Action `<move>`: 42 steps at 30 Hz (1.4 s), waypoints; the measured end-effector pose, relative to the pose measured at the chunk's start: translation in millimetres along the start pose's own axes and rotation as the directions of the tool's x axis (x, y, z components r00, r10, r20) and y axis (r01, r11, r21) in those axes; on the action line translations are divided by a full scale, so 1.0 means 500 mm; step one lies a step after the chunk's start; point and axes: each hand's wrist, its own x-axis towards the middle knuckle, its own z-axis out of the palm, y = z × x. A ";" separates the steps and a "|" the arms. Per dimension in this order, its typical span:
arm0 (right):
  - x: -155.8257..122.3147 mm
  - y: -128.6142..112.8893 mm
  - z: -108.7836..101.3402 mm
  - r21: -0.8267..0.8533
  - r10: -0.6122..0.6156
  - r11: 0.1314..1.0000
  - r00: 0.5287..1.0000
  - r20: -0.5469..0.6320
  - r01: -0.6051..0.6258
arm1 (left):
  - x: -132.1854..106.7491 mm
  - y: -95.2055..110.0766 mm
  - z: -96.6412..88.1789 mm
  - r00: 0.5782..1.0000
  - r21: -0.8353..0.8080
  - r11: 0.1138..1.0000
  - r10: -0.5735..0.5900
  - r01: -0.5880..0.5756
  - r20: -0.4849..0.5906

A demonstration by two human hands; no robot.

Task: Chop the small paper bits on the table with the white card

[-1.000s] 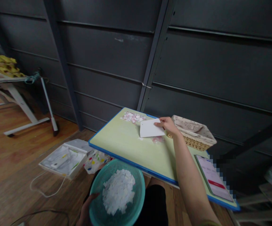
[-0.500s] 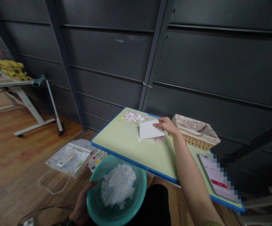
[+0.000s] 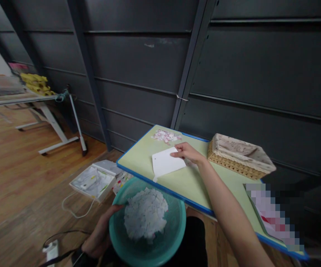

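My right hand (image 3: 187,152) reaches over the green, blue-edged table (image 3: 194,183) and grips a white flat scraper (image 3: 166,163), whose lower edge lies near the table's front edge. My left hand (image 3: 101,235) holds a teal bowl (image 3: 174,230) by its left rim, just below that edge. White shredded paper (image 3: 146,217) fills the bowl. A small heap of pink and white scraps (image 3: 166,136) lies at the table's far corner.
A wicker basket (image 3: 240,155) with a cloth lining stands at the table's back right. A blurred phone or sheet (image 3: 274,217) lies at the right. On the wooden floor lie a white case (image 3: 93,180), a cable and a power strip (image 3: 51,250). A white-legged table (image 3: 29,98) stands left.
My right hand has dragged the scraper towards the table's front edge, above the bowl. The bowl has shifted slightly right under that edge. The view has swung left.
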 end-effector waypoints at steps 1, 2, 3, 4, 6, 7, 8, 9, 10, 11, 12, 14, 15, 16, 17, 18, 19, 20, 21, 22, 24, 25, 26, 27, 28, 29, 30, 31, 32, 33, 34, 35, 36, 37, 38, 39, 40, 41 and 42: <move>0.001 -0.001 0.007 0.019 -0.001 1.000 1.000 0.029 0.001 | -0.003 0.002 0.002 1.000 0.002 1.000 -0.012 0.012 0.013; 0.001 -0.003 0.011 0.041 -0.002 0.999 0.999 0.055 0.000 | -0.006 0.003 0.003 1.000 0.008 1.000 -0.021 0.021 0.014; 0.000 -0.006 0.013 0.067 -0.002 0.998 0.997 0.073 -0.003 | -0.007 0.004 0.003 1.000 0.019 0.999 -0.026 0.026 0.007; -0.002 -0.009 0.012 0.096 0.000 0.995 0.997 0.079 -0.007 | -0.008 0.005 0.004 1.000 0.028 0.999 -0.022 0.022 -0.006; -0.009 -0.016 0.000 0.149 0.008 0.989 0.999 0.036 -0.013 | -0.008 0.005 0.004 0.999 0.038 0.999 -0.005 0.006 -0.032; -0.013 -0.017 -0.012 0.165 0.015 0.986 1.000 -0.007 -0.014 | -0.008 0.004 0.004 0.999 0.038 0.999 0.006 -0.004 -0.040; -0.017 -0.017 -0.026 0.169 0.021 0.986 0.998 -0.060 -0.011 | -0.007 0.004 0.004 0.999 0.037 0.999 0.011 -0.010 -0.042; -0.021 -0.015 -0.041 0.155 0.031 0.988 0.993 -0.114 -0.013 | -0.006 0.003 0.003 0.999 0.035 0.999 0.011 -0.010 -0.043; -0.024 -0.011 -0.057 0.130 0.046 0.991 0.985 -0.169 -0.024 | -0.005 0.003 0.002 0.999 0.034 0.999 0.009 -0.008 -0.042; -0.027 -0.004 -0.072 0.102 0.067 0.994 0.972 -0.226 -0.045 | -0.004 0.003 0.001 0.999 0.035 0.999 0.007 -0.005 -0.041; -0.030 0.003 -0.085 0.086 0.087 0.994 0.957 -0.275 -0.066 | -0.003 0.003 0.000 0.999 0.034 0.999 0.012 -0.011 -0.037; -0.033 0.017 -0.106 0.070 0.109 0.993 0.939 -0.326 -0.091 | -0.002 0.004 -0.002 0.999 0.030 0.999 0.030 -0.029 -0.033; -0.035 0.023 -0.113 0.065 0.109 0.994 0.935 -0.337 -0.092 | -0.002 0.004 -0.001 0.999 0.029 0.999 0.040 -0.039 -0.033; -0.036 0.027 -0.118 0.059 0.102 0.994 0.933 -0.344 -0.087 | -0.003 0.005 -0.001 0.998 0.028 0.999 0.046 -0.045 -0.036; -0.038 0.030 -0.121 0.051 0.092 0.996 0.931 -0.353 -0.079 | -0.004 0.006 0.001 0.998 0.027 0.999 0.048 -0.046 -0.044; -0.040 0.031 -0.123 0.041 0.082 0.997 0.928 -0.364 -0.072 | -0.004 0.006 0.002 0.998 0.026 0.999 0.047 -0.046 -0.050; -0.041 0.032 -0.124 0.030 0.073 0.997 0.923 -0.377 -0.067 | -0.005 0.006 0.003 0.998 0.026 0.999 0.045 -0.044 -0.052; -0.042 0.031 -0.125 0.016 0.067 0.998 0.919 -0.389 -0.066 | -0.006 0.006 0.004 0.998 0.028 0.999 0.047 -0.045 -0.052; -0.043 0.031 -0.125 0.004 0.064 0.998 0.915 -0.397 -0.068 | -0.006 0.006 0.004 0.998 0.032 0.998 0.050 -0.048 -0.050; -0.043 0.030 -0.124 -0.008 0.063 0.997 0.914 -0.400 -0.072 | -0.006 0.005 0.004 0.997 0.039 0.998 0.052 -0.051 -0.049; -0.042 0.031 -0.123 -0.032 0.061 0.996 0.916 -0.398 -0.081 | -0.006 0.005 0.005 0.997 0.048 0.997 0.057 -0.055 -0.050; -0.041 0.032 -0.122 -0.043 0.060 0.996 0.917 -0.394 -0.084 | -0.005 0.004 0.005 0.997 0.047 0.997 0.063 -0.061 -0.051; -0.039 0.032 -0.121 -0.051 0.062 0.995 0.919 -0.389 -0.089 | -0.004 0.004 0.005 0.996 0.045 0.997 0.070 -0.068 -0.053; -0.038 0.032 -0.120 -0.056 0.066 0.994 0.921 -0.383 -0.094 | -0.004 0.004 0.006 0.996 0.043 0.996 0.074 -0.072 -0.056; -0.036 0.030 -0.117 -0.059 0.070 0.993 0.924 -0.375 -0.100 | -0.003 0.005 0.006 0.995 0.042 0.996 0.076 -0.074 -0.057; -0.035 0.028 -0.113 -0.059 0.075 0.993 0.929 -0.362 -0.103 | -0.003 0.005 0.007 0.996 0.041 0.997 0.075 -0.072 -0.054; -0.033 0.024 -0.108 -0.058 0.078 0.993 0.935 -0.346 -0.104 | -0.003 0.005 0.007 0.996 0.041 0.997 0.071 -0.069 -0.050; -0.031 0.019 -0.100 -0.059 0.075 0.993 0.943 -0.325 -0.099 | -0.002 0.005 0.007 0.997 0.040 0.997 0.063 -0.062 -0.045; -0.028 0.014 -0.090 -0.059 0.066 0.994 0.952 -0.299 -0.088 | -0.002 0.005 0.007 0.998 0.036 0.998 0.055 -0.053 -0.043; -0.024 0.009 -0.078 -0.055 0.056 0.996 0.962 -0.268 -0.074 | -0.002 0.005 0.006 0.998 0.032 0.998 0.047 -0.046 -0.045; -0.020 0.004 -0.063 -0.045 0.046 0.997 0.973 -0.227 -0.057 | -0.001 0.005 0.006 0.998 0.028 0.999 0.041 -0.039 -0.051; -0.016 0.000 -0.046 -0.028 0.038 0.999 0.982 -0.182 -0.044 | -0.001 0.006 0.005 0.998 0.026 0.999 0.037 -0.035 -0.056; -0.011 -0.003 -0.027 -0.006 0.033 0.999 0.991 -0.132 -0.034 | -0.001 0.006 0.004 0.998 0.023 0.999 0.037 -0.035 -0.060; -0.006 -0.006 -0.008 0.012 0.022 1.000 0.997 -0.079 -0.021 | -0.001 0.007 0.004 0.997 0.022 0.999 0.039 -0.038 -0.060; -0.001 -0.008 0.011 0.025 0.007 1.000 0.999 -0.031 -0.006 | -0.002 0.007 0.003 0.997 0.023 0.999 0.046 -0.045 -0.055; 0.003 -0.010 0.030 0.039 -0.007 0.999 1.000 0.030 0.005 | -0.002 0.007 0.002 0.997 0.024 0.998 0.052 -0.051 -0.052; 0.006 -0.012 0.046 0.058 -0.011 0.998 0.996 0.089 0.006 | -0.003 0.008 0.001 0.997 0.028 0.998 0.058 -0.057 -0.047; 0.008 -0.014 0.058 0.077 -0.007 0.997 0.989 0.145 -0.005 | -0.003 0.008 0.000 0.997 0.029 0.998 0.061 -0.060 -0.044; 0.009 -0.016 0.066 0.094 -0.003 0.995 0.982 0.188 -0.015 | -0.003 0.007 -0.001 0.997 0.029 0.998 0.062 -0.061 -0.040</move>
